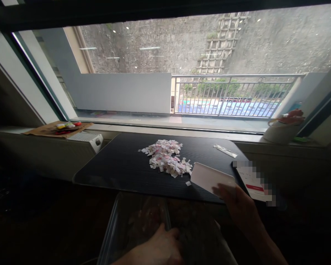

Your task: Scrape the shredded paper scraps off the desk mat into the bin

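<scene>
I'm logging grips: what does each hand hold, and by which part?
The right hand holds a white card by its near edge. The left hand lies on the rim of a clear tub; too dark to tell whether it grips.

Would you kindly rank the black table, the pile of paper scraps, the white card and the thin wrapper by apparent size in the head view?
1. black table
2. pile of paper scraps
3. white card, nearly the pile's size and nearer the camera, so these two are unsure
4. thin wrapper
</scene>
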{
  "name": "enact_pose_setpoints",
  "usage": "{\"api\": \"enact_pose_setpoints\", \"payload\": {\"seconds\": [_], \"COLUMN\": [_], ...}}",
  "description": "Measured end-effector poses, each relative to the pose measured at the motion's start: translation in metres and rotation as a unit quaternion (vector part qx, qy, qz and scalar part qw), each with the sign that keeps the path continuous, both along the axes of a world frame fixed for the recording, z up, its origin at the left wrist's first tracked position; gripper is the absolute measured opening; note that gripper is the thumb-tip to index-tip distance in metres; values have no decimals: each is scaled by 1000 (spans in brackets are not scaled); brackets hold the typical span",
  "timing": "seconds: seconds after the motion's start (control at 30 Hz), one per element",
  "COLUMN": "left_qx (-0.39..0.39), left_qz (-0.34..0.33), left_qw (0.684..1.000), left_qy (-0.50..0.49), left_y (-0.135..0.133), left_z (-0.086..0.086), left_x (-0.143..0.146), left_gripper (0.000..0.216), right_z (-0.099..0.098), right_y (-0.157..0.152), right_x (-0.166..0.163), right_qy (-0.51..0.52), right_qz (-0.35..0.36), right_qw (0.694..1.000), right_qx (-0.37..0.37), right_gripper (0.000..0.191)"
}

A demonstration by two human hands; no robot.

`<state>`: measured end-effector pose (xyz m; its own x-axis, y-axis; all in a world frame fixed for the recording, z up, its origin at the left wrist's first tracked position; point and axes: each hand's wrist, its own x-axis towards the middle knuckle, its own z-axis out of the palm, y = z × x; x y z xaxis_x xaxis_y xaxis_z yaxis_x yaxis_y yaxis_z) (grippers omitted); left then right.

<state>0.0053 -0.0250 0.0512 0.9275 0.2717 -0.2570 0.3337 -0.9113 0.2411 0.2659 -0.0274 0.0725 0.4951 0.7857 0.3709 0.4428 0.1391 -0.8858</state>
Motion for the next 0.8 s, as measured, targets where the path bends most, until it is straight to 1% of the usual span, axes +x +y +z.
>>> {"api": "enact_pose_setpoints", "payload": {"seconds": [0.1, 0.17, 0.27, 0.37, 0.47, 0.53, 0.6, 0.63, 0.73, 0.8], "left_qx": [-8, -9, -12, -17, -25, -35, -46, -51, -67, -76], "left_qz": [1, 4, 6, 13, 26, 34, 40, 45, 54, 51], "left_qw": [1000, 1000, 1000, 999, 998, 998, 998, 997, 996, 995], "left_qy": [-5, 2, 20, 29, 41, 43, 36, 33, 32, 29], "left_y": [-1, -1, -2, -5, -6, -6, -6, -6, -5, -3], "left_z": [1, 4, 13, 22, 27, 28, 30, 31, 36, 39], "left_x": [0, -1, -1, 0, 1, 0, -1, -2, -6, -8], "left_gripper": [20, 20, 18, 19, 22, 22, 20, 19, 19, 17], "right_z": [3, 4, 2, 1, 0, -1, -2, -3, -6, -9], "right_y": [-2, -4, -10, -15, -16, -16, -17, -18, -21, -23], "right_x": [-4, -5, -3, -2, -5, -7, -7, -6, 0, 4], "right_qy": [-1, 0, 7, 5, 2, 14, 27, 29, 16, 26], "right_qz": [-9, -1, 9, -19, -48, -34, -12, -13, -53, -53], "right_qw": [1000, 1000, 1000, 1000, 999, 999, 999, 999, 998, 997], "right_qx": [12, 16, -1, -13, -5, -4, -12, -19, -38, -43], "right_gripper": [38, 36, 34, 35, 33, 31, 33, 34, 37, 40]}}
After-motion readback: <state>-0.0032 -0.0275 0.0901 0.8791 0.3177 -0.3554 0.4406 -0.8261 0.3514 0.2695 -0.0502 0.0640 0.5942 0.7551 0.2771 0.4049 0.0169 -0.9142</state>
